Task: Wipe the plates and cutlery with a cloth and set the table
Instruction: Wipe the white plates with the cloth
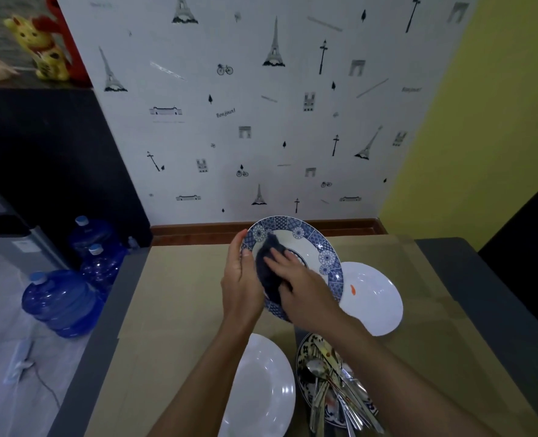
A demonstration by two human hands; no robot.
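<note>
Cutlery [333, 383] lies heaped, its pieces crossing one another, on a patterned dish [304, 350] at the near edge of the worktop [173, 294]. Just beside it on the left is a white plate [261, 386]. Beyond these, both hands meet on a blue-rimmed plate [305, 244], held clear of the worktop and tipped so its face turns toward the person. The left hand [240, 279] grips the plate's left rim, thumb on the front. The right hand [302, 282] lays its fingers flat on a dark cloth [269, 263], pressing it into the plate's well close to that thumb. The uncovered face stretches up and to the right of the cloth, so the right hand's sweep probably goes that way. Farther right, partly behind the held plate's lower edge, a second white plate [371, 298] with an orange smear rests on the worktop.
</note>
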